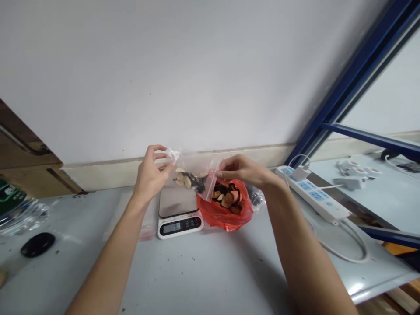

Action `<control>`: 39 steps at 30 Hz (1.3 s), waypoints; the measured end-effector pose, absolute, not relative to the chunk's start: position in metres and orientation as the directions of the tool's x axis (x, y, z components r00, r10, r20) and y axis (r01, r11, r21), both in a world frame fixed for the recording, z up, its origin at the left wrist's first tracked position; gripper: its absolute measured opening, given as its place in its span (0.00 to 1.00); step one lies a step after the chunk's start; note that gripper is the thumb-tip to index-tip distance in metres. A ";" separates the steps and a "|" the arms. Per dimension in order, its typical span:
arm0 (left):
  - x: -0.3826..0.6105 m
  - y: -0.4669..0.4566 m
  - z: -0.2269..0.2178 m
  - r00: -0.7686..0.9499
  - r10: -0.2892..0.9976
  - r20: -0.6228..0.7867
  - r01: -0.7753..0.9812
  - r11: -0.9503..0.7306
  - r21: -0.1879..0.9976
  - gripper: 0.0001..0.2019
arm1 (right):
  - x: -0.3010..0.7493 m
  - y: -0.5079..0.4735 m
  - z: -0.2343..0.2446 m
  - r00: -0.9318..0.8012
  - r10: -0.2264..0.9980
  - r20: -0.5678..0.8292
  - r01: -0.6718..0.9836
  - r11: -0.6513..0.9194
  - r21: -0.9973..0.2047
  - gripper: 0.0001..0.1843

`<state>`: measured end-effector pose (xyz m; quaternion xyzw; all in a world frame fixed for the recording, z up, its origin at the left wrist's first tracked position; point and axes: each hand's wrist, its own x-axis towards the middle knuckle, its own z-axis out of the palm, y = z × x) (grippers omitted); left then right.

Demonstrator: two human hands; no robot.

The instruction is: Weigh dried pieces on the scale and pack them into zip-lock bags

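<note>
My left hand (151,170) and my right hand (244,169) each pinch one end of a small clear zip bag (193,173), holding it up above a digital kitchen scale (179,214). The bag holds a few dark and pale dried pieces. Just right of the scale sits an open red plastic bag (226,210) with more brown and orange dried slices. The scale's platform is bare and its display is lit.
A white power strip (311,192) with plugs and a looping cable lies on the right. A black oval object (37,244) and crumpled clear plastic (19,214) lie at the left. A flat clear bag (144,218) lies left of the scale. A blue metal frame (344,92) stands at the right, a wall behind.
</note>
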<state>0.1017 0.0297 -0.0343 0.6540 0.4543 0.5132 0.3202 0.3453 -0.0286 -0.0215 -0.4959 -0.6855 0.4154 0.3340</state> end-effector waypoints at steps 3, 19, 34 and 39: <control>0.105 0.026 -0.034 0.159 0.870 0.467 0.420 -0.488 0.765 0.17 | 0.336 -0.024 -0.027 -0.291 0.956 0.040 0.423 0.166 -0.891 0.17; 0.113 0.005 -0.020 0.717 0.697 -0.020 0.344 -0.329 0.879 0.09 | 0.311 -0.023 -0.027 -0.337 0.939 0.070 0.400 0.210 -0.892 0.19; 0.117 -0.002 -0.013 0.412 0.828 0.382 0.505 -0.556 0.660 0.08 | 0.297 -0.032 -0.018 -0.041 0.957 0.288 0.734 0.225 -0.641 0.10; 0.125 -0.004 -0.016 0.442 0.731 0.521 0.436 -0.682 0.587 0.09 | 0.305 -0.038 -0.017 -0.119 0.993 0.019 0.783 0.105 -0.613 0.31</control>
